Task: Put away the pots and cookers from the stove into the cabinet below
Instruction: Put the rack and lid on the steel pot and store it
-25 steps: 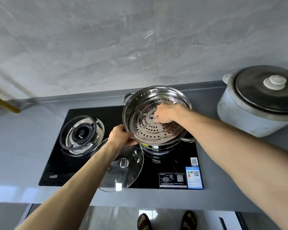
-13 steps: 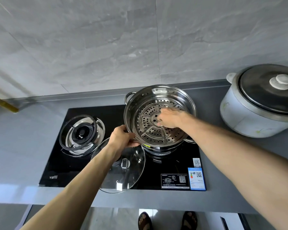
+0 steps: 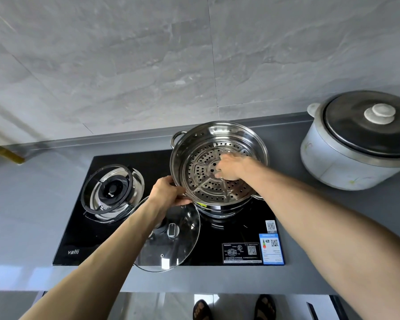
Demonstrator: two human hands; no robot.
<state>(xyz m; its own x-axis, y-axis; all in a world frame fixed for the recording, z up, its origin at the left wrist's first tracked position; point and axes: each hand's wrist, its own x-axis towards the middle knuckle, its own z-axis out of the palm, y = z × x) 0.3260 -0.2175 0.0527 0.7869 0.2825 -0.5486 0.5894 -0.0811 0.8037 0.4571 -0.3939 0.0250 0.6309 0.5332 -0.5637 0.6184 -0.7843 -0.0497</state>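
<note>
Now the right hand (image 3: 229, 168) is down inside the steamer pot (image 3: 218, 162), fingers curled and pinched at the middle of the perforated steamer plate (image 3: 208, 181); whether it has a real hold of the small centre knob I cannot tell from where I stand. The left hand (image 3: 169, 192) is closed on the near-left rim of the steamer pot, steadying it where it sits, tilted toward the person, on the right burner of the black stove (image 3: 217, 232).

Compared with 1 second ago, the right hand has slid from the far side of the plate toward its centre, and the plate looks to lie flatter against the pot floor. The left hand has stayed clamped on the rim throughout. I'd judge the insert is being settled so the pot can be carried as 1 piece.

The glass lid (image 3: 171, 241) has not moved: it lies flat at the stove's front edge, overhanging the grey tabletop (image 3: 21, 215). The white rice cooker (image 3: 356, 146) stands on the tabletop to the right, lid on, untouched. Nothing has yet gone into the cabinet below, which is out of sight.
</note>
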